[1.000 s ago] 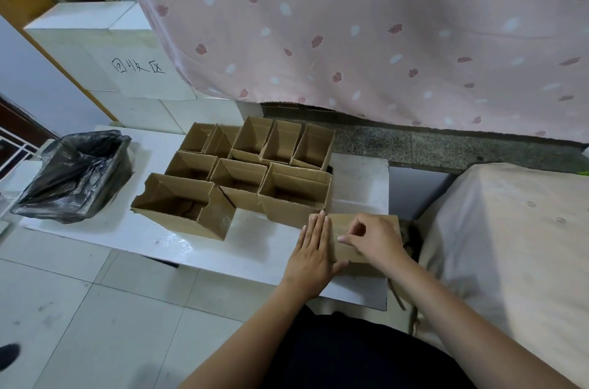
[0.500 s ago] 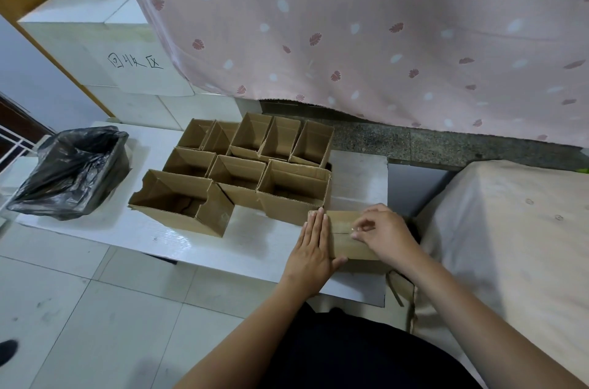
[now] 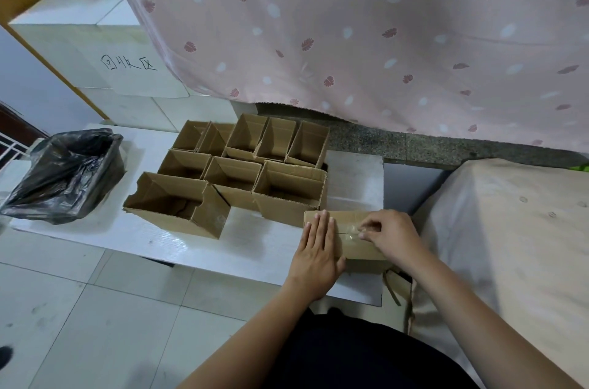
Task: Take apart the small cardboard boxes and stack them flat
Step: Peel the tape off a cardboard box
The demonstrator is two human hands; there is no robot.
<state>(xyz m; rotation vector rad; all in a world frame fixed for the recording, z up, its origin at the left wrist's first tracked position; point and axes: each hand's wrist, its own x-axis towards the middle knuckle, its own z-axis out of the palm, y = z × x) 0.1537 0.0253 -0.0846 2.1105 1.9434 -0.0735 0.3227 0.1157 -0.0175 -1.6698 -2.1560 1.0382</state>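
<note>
Your left hand [image 3: 317,256] is lying flat, fingers straight and together, pressing down on the near-left part of the sealed box [image 3: 342,231]. Your right hand [image 3: 390,237] is curling over the box's right half, thumb and forefinger pinching a lifted end of clear tape [image 3: 352,233] at the seam. The box is sitting directly under both hands, at the near right corner of the white table [image 3: 178,239].

Judging by its look, you are handling light, thin corrugated card: stiff across the panels, soft at the creases, easy to dent or tear. The tape looks slick and thin, so you are best gripping it close to the card and peeling low along the seam while the flat palm is stopping the box from sliding.

Just beyond your fingertips, the open boxes [image 3: 248,162] are standing in a tight cluster. Further out to your left, a black-bagged bin [image 3: 68,172] is resting on the table's end.
</note>
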